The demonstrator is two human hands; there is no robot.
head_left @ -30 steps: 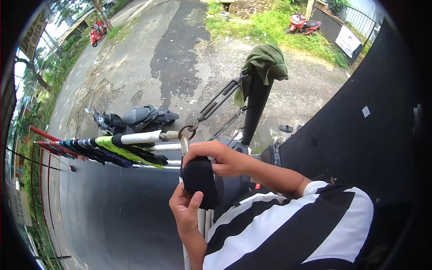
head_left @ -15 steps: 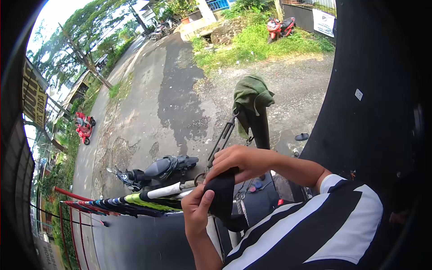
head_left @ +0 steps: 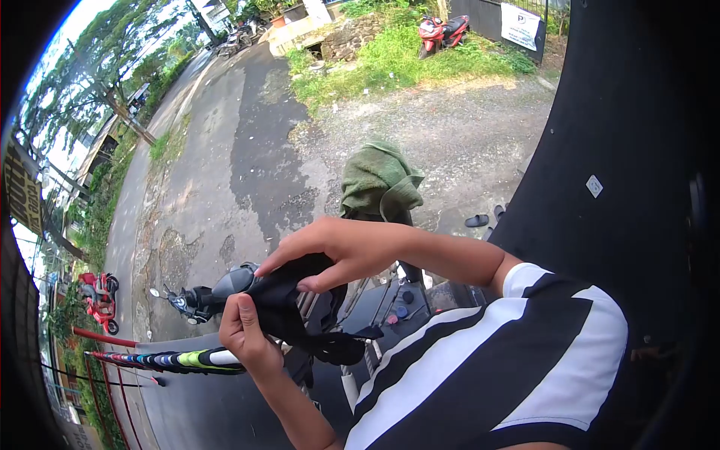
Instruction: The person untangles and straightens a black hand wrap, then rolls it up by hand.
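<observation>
One left hand (head_left: pixel 253 343) is clamping its fingers on one black cloth (head_left: pixel 279 306); one right hand (head_left: pixel 339 247) is resting against it, thumb and fingers apart. One sign (head_left: pixel 520 31) is showing "P".

Left hand (head_left: pixel 251 343) pinching black cloth (head_left: pixel 279 306), right hand (head_left: pixel 341 246) touching it, green towel (head_left: pixel 377 178) beyond

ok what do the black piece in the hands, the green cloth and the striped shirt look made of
Black piece: probably soft fabric, matte, since it folds limply; fibre unclear.
Green cloth: likely towelling, matte, with a rough-looking surface and loose folds.
Striped shirt: fabric, perhaps knit, smooth-looking with little shine.
</observation>
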